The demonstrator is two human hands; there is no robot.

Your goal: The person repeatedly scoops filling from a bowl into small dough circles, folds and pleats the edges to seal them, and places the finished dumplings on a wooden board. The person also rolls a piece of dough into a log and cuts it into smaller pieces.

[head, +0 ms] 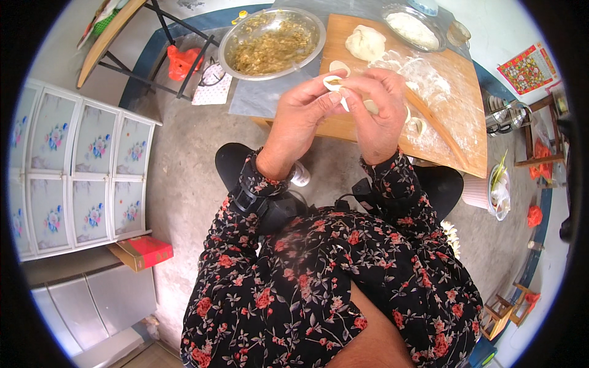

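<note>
A round dough wrapper with some filling [332, 83] is pinched between my left hand [303, 108] and my right hand [378, 108], above the near left edge of the wooden board [474, 124]. Flour dusts the board, where a lump of dough [366, 43] lies beyond my hands. Right of my right hand rests a wooden rolling pin [435, 124]. Small dough pieces [418, 125] lie beside the pin, and a flat wrapper [339, 68] sits just past my fingertips. A large steel bowl of chopped filling [271, 46] stands to the left.
A metal bowl of flour [414, 28] and a glass jar [458, 33] stand at the back right. A floral-panelled cabinet [87, 170] is at the left, with a red box [147, 253] by it. A pink bin [476, 191] stands on the floor right of the table.
</note>
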